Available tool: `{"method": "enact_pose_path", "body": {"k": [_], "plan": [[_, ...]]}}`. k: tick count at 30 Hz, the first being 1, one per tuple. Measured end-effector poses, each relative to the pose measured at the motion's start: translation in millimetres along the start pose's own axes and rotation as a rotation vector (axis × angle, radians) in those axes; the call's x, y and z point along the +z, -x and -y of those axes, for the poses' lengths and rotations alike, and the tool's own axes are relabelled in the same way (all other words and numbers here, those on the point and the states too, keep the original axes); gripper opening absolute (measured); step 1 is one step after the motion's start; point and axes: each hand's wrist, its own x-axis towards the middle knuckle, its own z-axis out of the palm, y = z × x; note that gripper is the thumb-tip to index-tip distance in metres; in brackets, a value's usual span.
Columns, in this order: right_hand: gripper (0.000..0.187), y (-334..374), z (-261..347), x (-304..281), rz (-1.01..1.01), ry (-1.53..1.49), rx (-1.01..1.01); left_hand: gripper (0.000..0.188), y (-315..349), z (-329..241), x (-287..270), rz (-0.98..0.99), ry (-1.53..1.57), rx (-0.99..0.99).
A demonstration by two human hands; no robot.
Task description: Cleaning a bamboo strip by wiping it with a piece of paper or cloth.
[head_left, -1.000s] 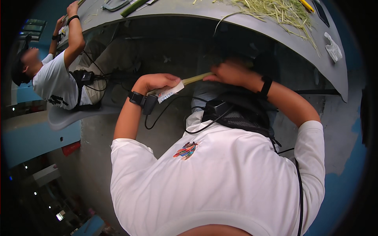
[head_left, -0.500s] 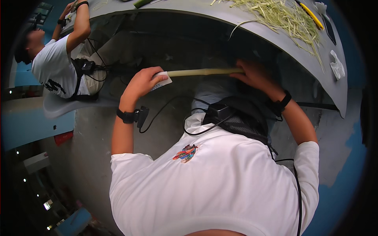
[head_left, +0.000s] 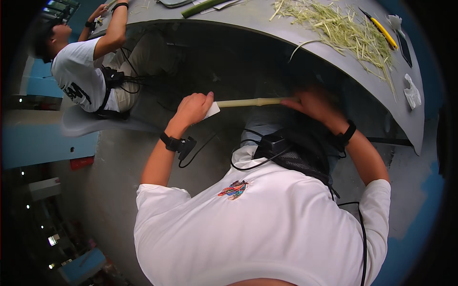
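Note:
A pale green stalk (head_left: 253, 102), long and peeled, lies level in front of me below the table edge. My left hand (head_left: 193, 108) is closed around its left end, together with a small white piece (head_left: 213, 110). My right hand (head_left: 312, 101) grips the stalk's right end in the shadow under the grey table (head_left: 334, 52). Both wrists wear black bands.
A pile of pale green peelings (head_left: 341, 26) covers the tabletop, with a yellow-handled knife (head_left: 381, 29) and crumpled white tissue (head_left: 411, 92) at its right. A green stalk (head_left: 206, 6) lies at the far edge. Another person in a white shirt (head_left: 78, 78) sits at the left.
Both hands have drawn apart and moved lower in the picture. The stalk now lies level and shows more of its length between them.

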Motion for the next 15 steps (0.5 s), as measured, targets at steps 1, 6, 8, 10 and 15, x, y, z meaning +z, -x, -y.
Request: {"method": "enact_pose_path", "body": {"k": [1, 6, 8, 10, 15], "plan": [[0.076, 2, 1, 4, -0.084, 0.042, -0.042, 0.053, -2, 11, 6, 0.056, 0.064, 0.027], [0.07, -5, 7, -23, -0.284, 0.159, -0.147, 0.059, -20, 14, -52, 0.568, 0.255, -0.074], [0.068, -7, 8, -28, -0.287, 0.159, -0.152, 0.056, -24, 12, -55, 0.629, 0.365, -0.081], [0.068, -12, 5, -20, -0.276, 0.145, -0.13, 0.057, -26, 19, -42, 0.431, 0.253, -0.052], [0.07, -9, -10, -9, -0.12, 0.059, -0.047, 0.06, -29, -17, -53, 0.011, -0.083, -0.078]]}}
